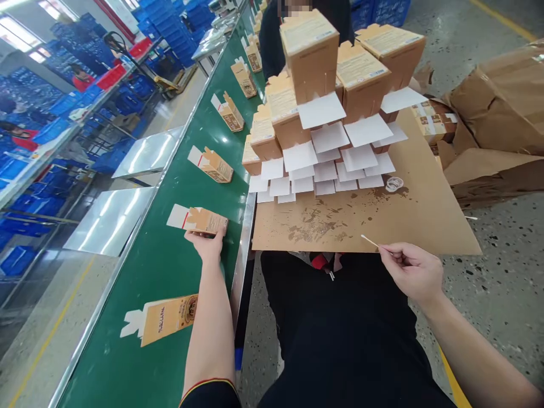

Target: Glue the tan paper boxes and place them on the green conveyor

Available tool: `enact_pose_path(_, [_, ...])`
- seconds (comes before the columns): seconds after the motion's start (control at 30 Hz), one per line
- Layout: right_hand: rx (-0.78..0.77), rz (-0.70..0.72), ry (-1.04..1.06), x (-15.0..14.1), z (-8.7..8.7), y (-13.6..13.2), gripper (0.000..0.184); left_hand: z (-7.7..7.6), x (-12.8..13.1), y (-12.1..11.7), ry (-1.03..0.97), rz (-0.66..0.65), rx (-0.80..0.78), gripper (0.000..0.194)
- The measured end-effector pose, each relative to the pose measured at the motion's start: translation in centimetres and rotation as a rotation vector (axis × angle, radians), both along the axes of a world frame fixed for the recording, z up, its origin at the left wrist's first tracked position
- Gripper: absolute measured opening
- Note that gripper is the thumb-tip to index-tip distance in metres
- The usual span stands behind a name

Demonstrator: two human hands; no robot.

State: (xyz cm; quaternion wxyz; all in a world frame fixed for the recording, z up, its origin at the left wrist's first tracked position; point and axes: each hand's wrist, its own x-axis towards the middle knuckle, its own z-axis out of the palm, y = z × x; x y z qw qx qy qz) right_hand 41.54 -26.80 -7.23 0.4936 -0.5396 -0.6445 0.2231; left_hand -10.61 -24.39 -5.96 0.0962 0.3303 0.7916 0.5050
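Note:
On the green belt, my left hand [207,243] has its fingers around the lower side of a small printed carton [207,220], whose white flap stands open. My right hand [414,269] pinches a cotton swab [369,240] over the near edge of the cardboard sheet [433,221]. The swab's tip points away to the left. Beyond it, dark wet smears mark the cardboard, and a small clear round dish [394,184] sits among them. A large pile of brown cartons [309,62] with white flaps [322,111] sticking out rises on the sheet's far part.
More open cartons [219,164] stand along the belt [178,272], and another carton [170,319] lies nearer me. A metal rail [243,243] separates belt and cardboard. Someone in dark clothes [272,42] is behind the pile. A big torn cardboard box [501,107] is at right.

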Motion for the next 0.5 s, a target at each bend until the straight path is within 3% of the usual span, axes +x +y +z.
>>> enact_pose_path(0.1, [0.013, -0.017, -0.008, 0.3, 0.0, 0.2, 0.028, 0.0, 0.7, -0.5, 0.101, 0.168, 0.025, 0.108])
enact_pose_path(0.17, [0.01, -0.039, -0.01, 0.8, -0.1, 0.2, 0.027, 0.8, 1.5, -0.7, 0.313, 0.249, 0.173, 0.103])
enact_pose_path(0.23, [0.01, -0.053, -0.003, 1.2, -0.1, 0.2, 0.027, 2.3, 2.3, 0.5, 0.44, 0.204, 0.38, 0.086])
enact_pose_path(0.33, [0.017, -0.056, 0.01, 1.0, 0.3, 0.7, 0.031, 5.2, 3.7, 5.9, 0.293, -0.053, 0.527, 0.056])
enact_pose_path(0.4, [0.023, -0.052, 0.006, 0.2, 0.8, 1.4, 0.034, 6.9, 5.0, 11.2, 0.031, -0.193, 0.433, 0.043])
enact_pose_path(0.5, [0.033, -0.027, -0.004, -1.3, 1.9, 2.4, 0.034, 8.2, 7.4, 18.3, -0.349, -0.256, 0.142, 0.033])
